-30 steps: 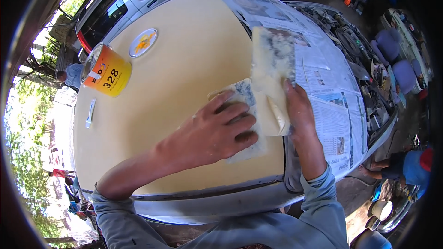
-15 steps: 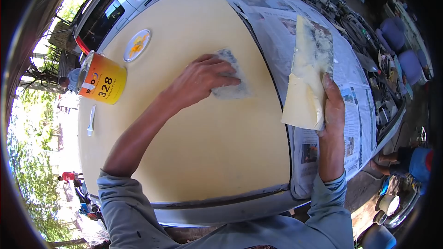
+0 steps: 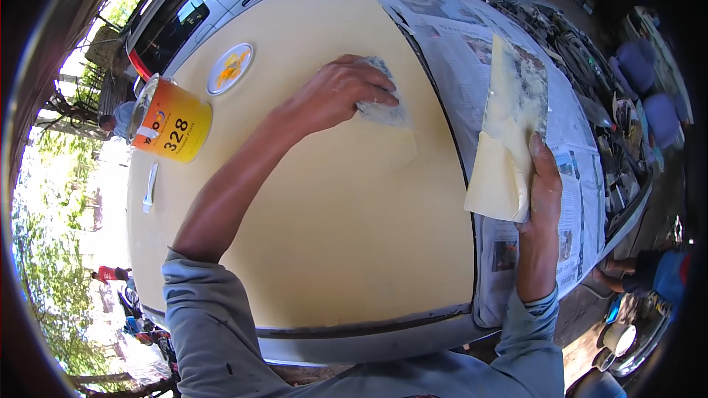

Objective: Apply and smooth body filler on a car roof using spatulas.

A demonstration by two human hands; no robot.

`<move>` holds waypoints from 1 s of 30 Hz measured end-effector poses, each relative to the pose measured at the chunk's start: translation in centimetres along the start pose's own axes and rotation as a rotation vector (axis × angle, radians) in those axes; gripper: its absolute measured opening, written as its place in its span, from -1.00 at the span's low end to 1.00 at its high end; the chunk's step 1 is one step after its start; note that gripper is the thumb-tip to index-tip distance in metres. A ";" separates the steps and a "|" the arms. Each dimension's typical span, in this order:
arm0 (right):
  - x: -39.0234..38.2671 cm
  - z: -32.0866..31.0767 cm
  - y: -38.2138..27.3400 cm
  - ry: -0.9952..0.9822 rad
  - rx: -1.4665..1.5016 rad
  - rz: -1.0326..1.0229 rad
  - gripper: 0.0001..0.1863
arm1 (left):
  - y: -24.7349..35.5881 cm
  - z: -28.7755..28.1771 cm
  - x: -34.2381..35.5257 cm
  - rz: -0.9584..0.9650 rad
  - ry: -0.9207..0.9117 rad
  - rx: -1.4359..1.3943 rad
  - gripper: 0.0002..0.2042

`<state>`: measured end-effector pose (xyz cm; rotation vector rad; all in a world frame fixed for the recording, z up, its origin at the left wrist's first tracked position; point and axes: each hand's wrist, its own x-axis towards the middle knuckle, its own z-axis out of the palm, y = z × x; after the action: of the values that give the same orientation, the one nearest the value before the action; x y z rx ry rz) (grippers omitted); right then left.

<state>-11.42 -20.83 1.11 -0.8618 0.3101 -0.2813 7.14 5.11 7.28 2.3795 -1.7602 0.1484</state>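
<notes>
The left hand (image 3: 335, 92) bends its fingers over a thin, flat, grey-speckled spreader (image 3: 383, 112) and holds it pressed against the broad, smooth, cream-coloured car roof panel (image 3: 346, 250), on the far half and nearer its right edge; the fingers hide part of the spreader, and a faint edge line in the pale surface shows just beside it, on the near side.

The right hand (image 3: 543, 184) grips a long, flat, rectangular board (image 3: 537, 85) by its near right edge, the thumb lying along the top face; the board's far part is mottled dark and whitish, while a thick, smooth, cream-coloured layer of putty (image 3: 493, 177) covers its near end; the board is in view above printed newspaper sheets (image 3: 457, 66), which spread to the right of the roof panel's dark edge, and it is well apart from the spreader.

On the left part of the roof panel stands an orange-and-yellow cylindrical tin (image 3: 184, 114); beyond it lies a round white lid (image 3: 217, 82) bearing a smear of orange-yellow paste (image 3: 234, 66); nearer the person lies a small, narrow white object (image 3: 150, 190), its kind too small to tell.
</notes>
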 end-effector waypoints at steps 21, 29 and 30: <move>0.2 -0.6 -0.4 -0.038 0.045 -0.034 -0.57 | 4.6 0.1 -1.3 0.060 -0.112 -0.053 -0.51; -0.2 -0.4 -0.5 0.003 0.051 0.022 -0.61 | 6.3 -4.8 -6.5 -0.147 -0.212 0.029 -0.50; -0.2 -0.3 -0.5 -0.008 0.059 0.021 -0.61 | 6.4 -4.5 -5.7 -0.151 -0.212 0.032 -0.50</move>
<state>-11.76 -21.30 1.30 -0.8010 0.3015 -0.2659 -0.53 9.58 11.19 2.6245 -1.6629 -0.1009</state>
